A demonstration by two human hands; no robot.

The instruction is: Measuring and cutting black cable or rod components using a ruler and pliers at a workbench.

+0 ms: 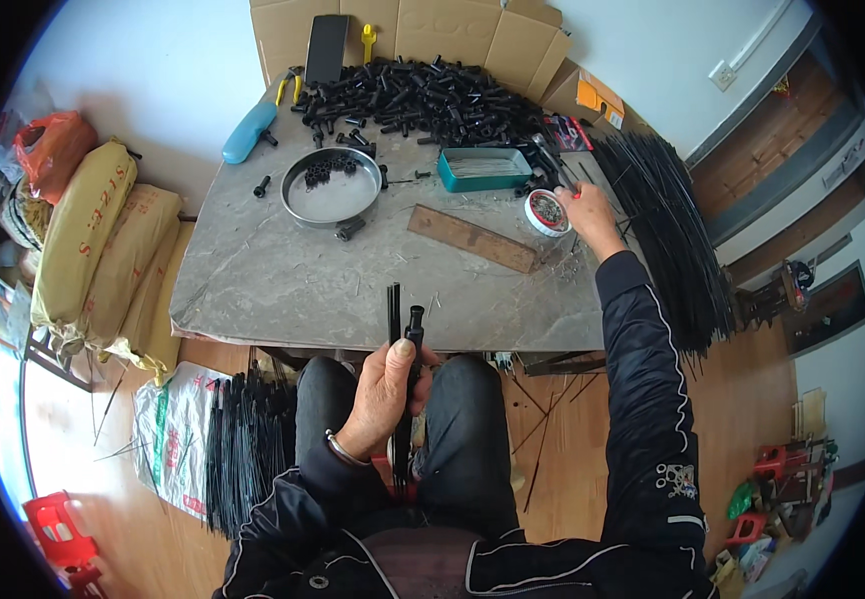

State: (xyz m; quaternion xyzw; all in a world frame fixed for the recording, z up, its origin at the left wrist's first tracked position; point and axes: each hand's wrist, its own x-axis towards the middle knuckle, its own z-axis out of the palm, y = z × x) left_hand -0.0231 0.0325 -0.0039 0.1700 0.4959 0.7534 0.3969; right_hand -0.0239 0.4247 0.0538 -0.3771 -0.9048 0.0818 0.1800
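Clamping black rods [394, 307] and a black fitting [416, 317] upright over the lap [467, 414] with the left hand's [383, 389] fingers, just short of a grey veined counter [253, 275]. Beyond a wooden strip [472, 238], holding the right hand [595, 215] at a round tub [546, 231] of metal bits [547, 208]; cannot tell whether with closed fingers. Backed, farther off, by heaped black parts [423, 98], cardboard [432, 28] and a pale wall [173, 60]

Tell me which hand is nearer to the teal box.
Right. The right hand is to the right of the teal box, beside the white tub; the left hand is farther away, near the lap, holding black rods.
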